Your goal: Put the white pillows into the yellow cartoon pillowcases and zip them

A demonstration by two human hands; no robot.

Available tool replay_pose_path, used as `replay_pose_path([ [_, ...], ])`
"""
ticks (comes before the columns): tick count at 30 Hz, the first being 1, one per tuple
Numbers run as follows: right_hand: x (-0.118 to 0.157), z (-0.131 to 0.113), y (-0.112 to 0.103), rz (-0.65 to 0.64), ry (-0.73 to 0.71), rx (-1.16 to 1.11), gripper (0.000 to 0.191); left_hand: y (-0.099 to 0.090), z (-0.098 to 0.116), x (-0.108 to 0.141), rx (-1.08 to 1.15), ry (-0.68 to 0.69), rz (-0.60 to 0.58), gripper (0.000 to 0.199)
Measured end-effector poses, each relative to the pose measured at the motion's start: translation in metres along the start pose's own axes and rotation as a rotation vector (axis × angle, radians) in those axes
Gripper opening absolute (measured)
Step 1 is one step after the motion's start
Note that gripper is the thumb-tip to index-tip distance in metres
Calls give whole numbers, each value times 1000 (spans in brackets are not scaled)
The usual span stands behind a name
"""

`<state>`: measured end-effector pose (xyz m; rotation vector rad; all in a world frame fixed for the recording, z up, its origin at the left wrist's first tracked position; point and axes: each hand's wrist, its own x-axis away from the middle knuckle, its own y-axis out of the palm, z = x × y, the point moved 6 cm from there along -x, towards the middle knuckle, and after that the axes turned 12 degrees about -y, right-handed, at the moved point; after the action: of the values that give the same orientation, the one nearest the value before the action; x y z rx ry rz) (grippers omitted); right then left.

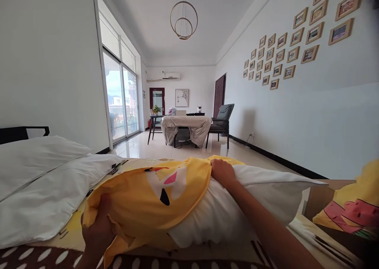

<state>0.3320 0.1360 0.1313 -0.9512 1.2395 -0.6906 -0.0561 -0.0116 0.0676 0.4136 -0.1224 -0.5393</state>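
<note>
A yellow pillowcase with a cartoon print covers the left part of a white pillow. The right part of that pillow sticks out bare. My left hand grips the pillowcase at its left end, the fingers partly hidden by the cloth. At the far edge of the pillowcase opening, my right hand is closed on the yellow fabric, its forearm lying across the white pillow. Pillow and pillowcase rest on a patterned bedspread.
White pillows lie at the left. Yellow printed fabric is at the right edge. Farther off stand a covered table, a dark chair and a plant. Picture frames hang on the right wall.
</note>
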Motion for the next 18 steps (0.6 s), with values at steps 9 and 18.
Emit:
replay_pose_path([
  [9,-16,9,-82,483,-94,135,31,30,44,-23,293,70,1,41],
  [18,82,-34,-1,806,-833,260,30,29,-39,-87,-105,-69,-93,43],
])
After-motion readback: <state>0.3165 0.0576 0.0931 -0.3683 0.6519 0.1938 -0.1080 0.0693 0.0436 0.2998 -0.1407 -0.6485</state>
